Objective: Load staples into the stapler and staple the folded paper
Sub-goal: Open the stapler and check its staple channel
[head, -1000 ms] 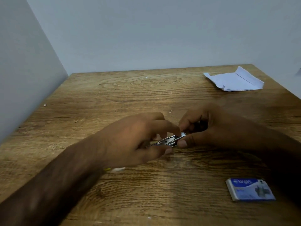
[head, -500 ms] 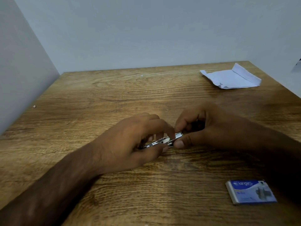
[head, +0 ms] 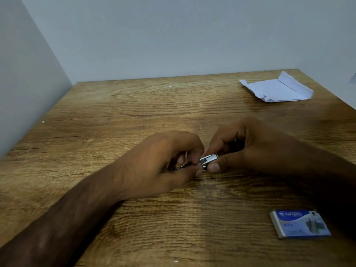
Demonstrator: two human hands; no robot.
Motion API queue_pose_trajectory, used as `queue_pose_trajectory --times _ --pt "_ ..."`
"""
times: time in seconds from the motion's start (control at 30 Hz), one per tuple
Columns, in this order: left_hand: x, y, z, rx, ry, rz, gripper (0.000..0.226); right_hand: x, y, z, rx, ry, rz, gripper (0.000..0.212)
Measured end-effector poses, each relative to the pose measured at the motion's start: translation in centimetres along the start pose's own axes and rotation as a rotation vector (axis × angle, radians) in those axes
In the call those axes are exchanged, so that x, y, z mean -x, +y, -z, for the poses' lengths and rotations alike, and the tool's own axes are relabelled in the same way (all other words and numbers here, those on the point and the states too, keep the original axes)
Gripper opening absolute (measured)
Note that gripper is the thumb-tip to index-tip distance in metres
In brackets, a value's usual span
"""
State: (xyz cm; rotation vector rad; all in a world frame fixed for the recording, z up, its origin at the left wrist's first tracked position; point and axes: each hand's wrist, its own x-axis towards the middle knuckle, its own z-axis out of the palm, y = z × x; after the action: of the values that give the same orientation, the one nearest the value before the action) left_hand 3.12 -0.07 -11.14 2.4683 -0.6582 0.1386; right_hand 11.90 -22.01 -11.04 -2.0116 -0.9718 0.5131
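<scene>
Wood-grain surface (head: 173, 105) set into a corner of plain pale walls, lit from above. Both hands meet at centre, low over the surface. Left hand (head: 154, 164) is curled, fingers closed around the rear of a small metal stapler (head: 207, 160); right hand (head: 250, 149) comes in from 3 o'clock, thumb and forefinger pinched on the stapler's shiny front end. Only a short silver stretch shows between the two grips; whether the magazine is open, or a staple strip sits in it, cannot be told, as the fingers cover it. Blue staple box (head: 300, 223) lies at 5 o'clock, well apart from the hands, flat, looking shut. Folded paper (head: 277, 89) lies at 1 o'clock near the far edge, well apart from the hands, untouched. One loose staple (head: 199, 127) lies just beyond the hands at 12 o'clock; small specks of debris elsewhere. Judgement: task is in its loading stage, early to middle, with the hands working the stapler's mechanism, either seating staples or closing it up. Left to do, as far as can be read: finish and shut the stapler, bring the paper in from 1 o'clock, set its folded edge in the stapler mouth, press.
</scene>
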Motion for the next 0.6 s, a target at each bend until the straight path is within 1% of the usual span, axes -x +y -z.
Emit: queue_pose_trajectory --times 0.23,0.33,0.47,0.6 --pt "0.5 0.09 0.2 0.124 0.045 0.02 0.021 -0.02 0.26 0.2 0.01 0.009 -0.008 0.016" --pt "0.74 0.15 0.26 0.106 0.051 0.048 0.019 0.04 0.31 0.15 0.018 0.018 -0.015 0.017" --pt "0.83 0.32 0.0 0.09 -0.027 0.194 0.018 0.08 0.31 -0.01 0.031 0.035 -0.001 0.018" --pt "0.16 0.62 -0.06 0.054 -0.099 0.275 0.025 0.33 0.16 -0.02 0.011 0.105 0.027 0.015"
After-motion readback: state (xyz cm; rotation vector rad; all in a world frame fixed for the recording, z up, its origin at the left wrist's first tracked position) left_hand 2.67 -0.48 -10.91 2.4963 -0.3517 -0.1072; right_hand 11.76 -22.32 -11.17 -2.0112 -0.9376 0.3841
